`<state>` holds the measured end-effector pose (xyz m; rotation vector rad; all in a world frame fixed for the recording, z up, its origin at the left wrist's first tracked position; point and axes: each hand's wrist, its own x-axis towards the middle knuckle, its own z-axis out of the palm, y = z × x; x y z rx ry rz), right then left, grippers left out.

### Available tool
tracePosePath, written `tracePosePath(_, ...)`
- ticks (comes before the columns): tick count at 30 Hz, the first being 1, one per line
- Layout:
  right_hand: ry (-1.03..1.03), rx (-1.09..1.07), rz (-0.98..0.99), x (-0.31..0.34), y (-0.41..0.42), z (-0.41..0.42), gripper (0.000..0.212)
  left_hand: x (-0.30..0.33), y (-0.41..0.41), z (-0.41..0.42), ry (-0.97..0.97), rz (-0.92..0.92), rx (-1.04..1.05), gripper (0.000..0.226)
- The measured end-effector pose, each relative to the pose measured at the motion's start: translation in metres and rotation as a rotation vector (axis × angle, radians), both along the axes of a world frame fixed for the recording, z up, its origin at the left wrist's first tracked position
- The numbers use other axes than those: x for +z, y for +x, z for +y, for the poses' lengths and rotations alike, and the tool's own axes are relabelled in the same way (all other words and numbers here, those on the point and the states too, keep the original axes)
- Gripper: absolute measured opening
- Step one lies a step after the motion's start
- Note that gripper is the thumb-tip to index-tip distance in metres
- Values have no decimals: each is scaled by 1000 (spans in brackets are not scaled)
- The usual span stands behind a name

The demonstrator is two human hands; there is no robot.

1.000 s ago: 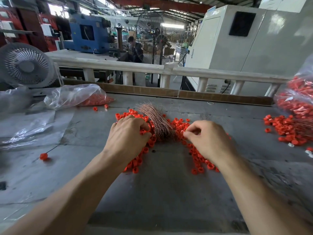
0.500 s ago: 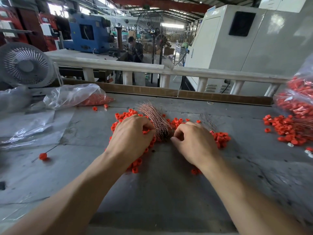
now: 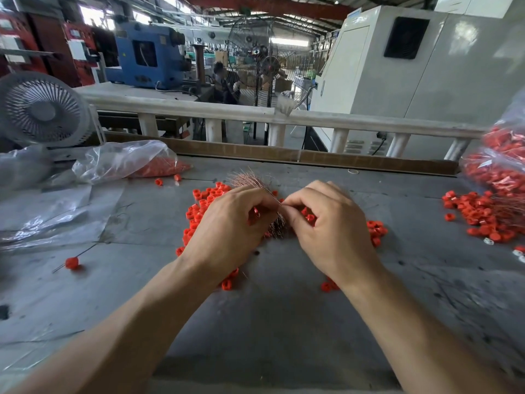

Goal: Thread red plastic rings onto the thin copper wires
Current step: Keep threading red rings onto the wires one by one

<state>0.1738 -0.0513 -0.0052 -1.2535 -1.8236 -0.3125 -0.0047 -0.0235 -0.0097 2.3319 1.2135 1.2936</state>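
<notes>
At the grey, scuffed table's (image 3: 270, 322) centre, the left hand (image 3: 227, 231) curls round a small red ring (image 3: 255, 213); the right hand (image 3: 326, 226) pinches a hair-thin copper wire (image 3: 271, 196) slanting toward 11 o'clock. Bristly copper bundle (image 3: 250, 180) and glossy rings (image 3: 203, 201) lie beneath.

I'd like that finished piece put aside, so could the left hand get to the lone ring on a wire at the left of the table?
Probably yes: bare table lies between the left hand and the lone ring, though that hand pinches a wire now.

Two hands (image 3: 227, 237), two fans (image 3: 42, 109), one wire bundle (image 3: 250, 180), countless red rings (image 3: 204, 200)
</notes>
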Motion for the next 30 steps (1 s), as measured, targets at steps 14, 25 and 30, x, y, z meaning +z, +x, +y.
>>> tracePosePath(14,-397,415,565,-6,-10,-2,19,3,2,-1,-371,-548,-312,5)
tracePosePath(25,-352,438,654,-6,-14,-3,12,5,3,-3,-499,-716,-396,7)
tracePosePath(30,-416,504,687,-4,-11,-4,16,5,2,-2,-482,-689,-494,17)
